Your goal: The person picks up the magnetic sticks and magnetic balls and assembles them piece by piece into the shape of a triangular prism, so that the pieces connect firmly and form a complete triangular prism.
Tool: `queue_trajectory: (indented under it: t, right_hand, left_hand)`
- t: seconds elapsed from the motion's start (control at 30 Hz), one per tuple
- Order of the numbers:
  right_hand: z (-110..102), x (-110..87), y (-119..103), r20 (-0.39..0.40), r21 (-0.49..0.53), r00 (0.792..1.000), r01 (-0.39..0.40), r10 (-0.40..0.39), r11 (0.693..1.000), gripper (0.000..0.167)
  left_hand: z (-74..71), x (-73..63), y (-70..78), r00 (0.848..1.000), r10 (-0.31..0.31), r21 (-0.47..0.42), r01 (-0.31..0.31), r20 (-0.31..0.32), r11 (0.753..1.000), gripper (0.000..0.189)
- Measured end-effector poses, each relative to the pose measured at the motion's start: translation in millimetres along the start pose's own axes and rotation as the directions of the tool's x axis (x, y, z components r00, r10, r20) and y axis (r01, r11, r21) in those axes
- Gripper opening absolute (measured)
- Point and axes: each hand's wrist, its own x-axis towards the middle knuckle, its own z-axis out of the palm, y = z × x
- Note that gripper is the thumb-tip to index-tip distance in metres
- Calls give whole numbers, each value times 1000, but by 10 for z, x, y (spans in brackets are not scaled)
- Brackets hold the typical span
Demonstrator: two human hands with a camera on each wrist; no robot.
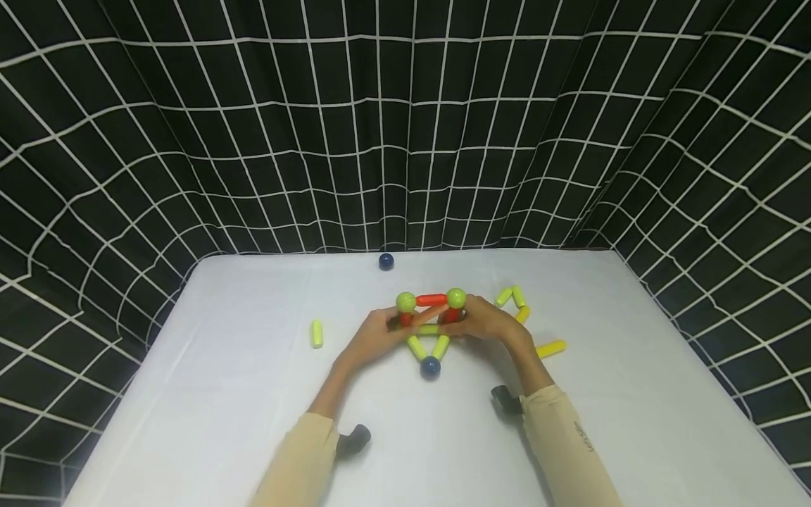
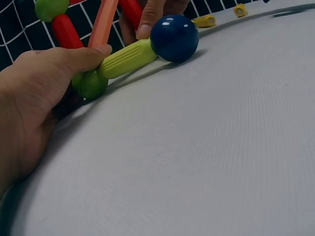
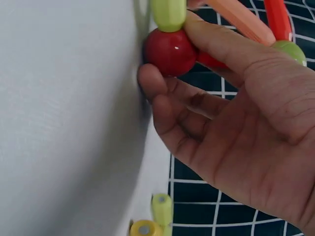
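A frame of magnetic rods and balls stands on the table, with two light-green balls on top joined by a red rod. My left hand grips its lower left corner, the thumb on a green ball beside a yellow-green rod. My right hand holds the lower right corner, thumb and fingers around a red ball. An orange rod slants between the uprights. Two yellow-green rods meet at a blue ball on the near side. Some left fingertips are hidden.
A loose blue ball lies near the table's back edge. One yellow-green rod lies to the left. On the right are a yellow rod and several joined rods. A dark gridded curtain surrounds the white table.
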Motion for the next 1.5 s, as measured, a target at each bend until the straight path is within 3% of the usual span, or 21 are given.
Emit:
queue_trajectory:
  t: [0.13,0.23,0.57,0.73,0.87,0.93,0.97,1.03,1.1,1.17,1.23,1.37,1.5]
  right_hand:
    - [-39,-17,11,-8,-14,998,-55,55,998,24]
    - [-57,-56,31,-18,-20,996,-83,82,996,26]
    - [-34,-102,64,-36,-8,990,-133,133,991,34]
    - [-51,-107,69,-7,-38,996,-84,84,996,30]
    - [-227,-237,72,50,-135,998,-32,39,990,41]
    - [-368,-353,86,17,-182,999,-25,28,983,46]
    - [-435,-415,104,-36,-206,999,-39,33,978,46]
    - [-557,-518,156,-179,-236,982,-95,53,967,41]
    - [-641,-581,234,-311,-254,948,-152,68,955,36]
    - [-674,-603,333,-388,-269,916,-221,105,937,37]
    - [-664,-598,432,-386,-295,910,-279,153,914,44]
    - [-608,-577,585,-294,-326,916,-364,273,872,51]
    - [-612,-623,643,-308,-280,883,-441,356,853,40]
  left_hand:
    - [4,5,14,1000,-23,30,23,-3,999,45]
    - [3,-7,16,999,-31,51,31,11,998,49]
    - [23,-29,0,1000,22,39,-22,6,999,32]
    - [2,-29,-3,999,40,48,-40,-3,998,33]
    - [7,-33,-8,1000,16,48,-16,3,999,37]
    - [16,-37,-3,1000,2,54,-2,9,999,39]
    - [19,-39,3,1000,-3,54,2,13,999,40]
    - [23,-37,14,1000,-9,60,8,15,998,41]
    - [28,-31,21,1000,-10,65,9,15,998,41]
    - [30,-24,29,1000,-9,71,8,17,997,41]
    - [32,-23,35,1000,-8,79,7,16,997,41]
    - [33,-29,40,1000,-7,90,6,7,996,41]
    - [44,-32,23,1000,-2,89,1,6,996,40]
